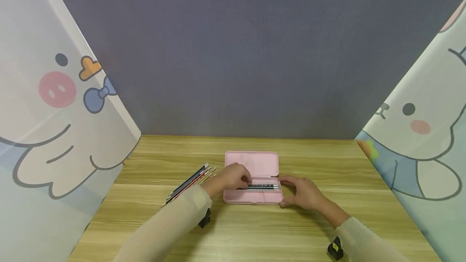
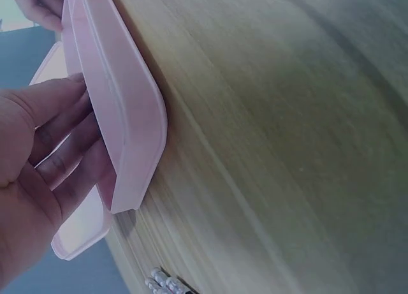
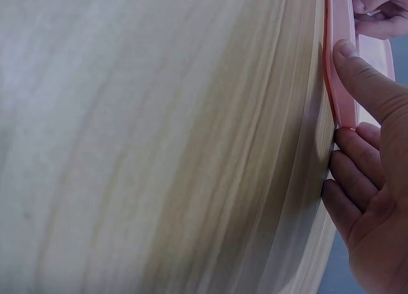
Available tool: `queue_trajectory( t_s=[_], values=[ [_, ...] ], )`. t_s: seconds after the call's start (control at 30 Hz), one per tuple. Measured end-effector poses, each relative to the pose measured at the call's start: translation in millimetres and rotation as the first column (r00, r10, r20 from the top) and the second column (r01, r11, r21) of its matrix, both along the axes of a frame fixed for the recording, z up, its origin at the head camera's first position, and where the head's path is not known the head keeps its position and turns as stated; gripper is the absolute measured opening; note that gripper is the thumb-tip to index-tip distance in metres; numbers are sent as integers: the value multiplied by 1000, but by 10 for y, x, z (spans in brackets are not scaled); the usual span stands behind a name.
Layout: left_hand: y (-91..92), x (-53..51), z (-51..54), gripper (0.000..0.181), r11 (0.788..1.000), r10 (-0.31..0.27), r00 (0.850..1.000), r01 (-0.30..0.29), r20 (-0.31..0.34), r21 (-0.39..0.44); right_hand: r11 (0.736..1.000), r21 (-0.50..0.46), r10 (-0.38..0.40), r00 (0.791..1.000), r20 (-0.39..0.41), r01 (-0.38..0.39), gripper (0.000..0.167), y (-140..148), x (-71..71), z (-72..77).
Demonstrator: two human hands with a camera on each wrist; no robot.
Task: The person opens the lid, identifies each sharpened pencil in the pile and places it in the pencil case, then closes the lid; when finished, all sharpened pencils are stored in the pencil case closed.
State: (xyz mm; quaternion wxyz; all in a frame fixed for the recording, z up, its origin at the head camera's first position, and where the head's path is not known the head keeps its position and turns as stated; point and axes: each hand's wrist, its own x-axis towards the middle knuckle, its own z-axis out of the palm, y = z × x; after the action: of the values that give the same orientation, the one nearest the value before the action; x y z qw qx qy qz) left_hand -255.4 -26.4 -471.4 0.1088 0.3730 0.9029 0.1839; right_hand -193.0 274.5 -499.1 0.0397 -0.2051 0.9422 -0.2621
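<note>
Inside the open pink case [image 1: 240, 197], dark pencils [image 1: 260, 187] lie toward the rear; left hand [image 1: 234, 176] dips over their left part, can't tell if fingers pinch. Right hand [image 1: 306, 193] grips case's right end, thumb and fingers spread. Pencils probably light, stiff, slippery; best pinched mid-shaft.

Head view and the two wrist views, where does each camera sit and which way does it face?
Head: on the person's head, facing forward and down at the table, pink pencil case and loose pencils; both sleeves, left hand and right hand show.
Left wrist: on that wrist, facing the case's side; left hand large, right hand in the top corner.
Right wrist: on that wrist, facing table and case end; right hand large, left hand in the top corner.
Both wrist views share case and hands.
</note>
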Motion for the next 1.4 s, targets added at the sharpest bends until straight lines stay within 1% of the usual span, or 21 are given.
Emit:
queue_trajectory(
  t_s=[0.1,0.2,0.27,0.37,0.5,0.6,0.67,0.73,0.8,0.83,0.9,1.0,1.1,1.13,1.27,1.3,1.4],
  values=[
    [-50,-2,-11,13,997,-4,999,0,46,73,1000,7,7,1000,-10,-7,86,-6,5,12],
    [-111,0,2,15,987,-11,993,-8,116,161,1000,9,10,1000,-16,-10,86,-10,10,25],
    [-163,2,30,17,976,-11,983,-29,184,215,1000,10,11,1000,-16,-11,86,-12,14,34],
    [-254,-5,86,19,959,-11,965,-64,263,275,1000,15,10,1000,-17,-10,86,-14,15,45],
    [-422,-33,205,24,940,-33,958,-67,285,334,1000,17,10,1000,-16,-10,86,-13,16,47],
    [-614,-52,308,29,921,-38,954,-83,298,382,1000,13,10,1000,-12,-10,87,-10,14,38],
    [-771,-59,358,32,910,-11,947,-124,322,396,1000,12,11,1000,-10,-11,87,-8,13,30],
    [-944,-72,367,34,900,9,943,-153,333,409,1000,12,9,1000,-9,-9,88,-7,11,24],
    [-1121,-90,345,35,892,26,939,-176,343,416,1000,13,5,1000,-7,-5,88,-6,10,19],
    [-1211,-102,316,35,887,33,934,-192,357,420,1000,13,1,1000,-6,-1,88,-6,9,18],
    [-1386,-129,241,35,877,37,928,-209,372,432,1000,14,-6,1000,-7,6,88,-8,8,20],
    [-1625,-150,125,36,861,41,913,-239,406,450,1000,12,-13,1000,-9,14,87,-7,4,29],
    [-1818,-137,27,38,855,62,895,-276,442,438,1000,8,-6,1000,-17,7,87,-6,3,40],
    [-1872,-128,-1,39,856,67,888,-286,455,431,1000,7,-4,1000,-19,4,87,-5,4,42],
    [-2021,-98,-99,41,860,98,869,-319,485,397,1000,9,13,1000,-21,-13,88,5,10,30],
    [-2043,-92,-116,41,860,104,867,-325,487,394,1000,8,11,1000,-16,-11,88,10,10,25],
    [-2088,-94,-135,40,856,117,868,-335,483,394,1000,10,17,1000,-22,-17,88,17,7,14]
  ],
)
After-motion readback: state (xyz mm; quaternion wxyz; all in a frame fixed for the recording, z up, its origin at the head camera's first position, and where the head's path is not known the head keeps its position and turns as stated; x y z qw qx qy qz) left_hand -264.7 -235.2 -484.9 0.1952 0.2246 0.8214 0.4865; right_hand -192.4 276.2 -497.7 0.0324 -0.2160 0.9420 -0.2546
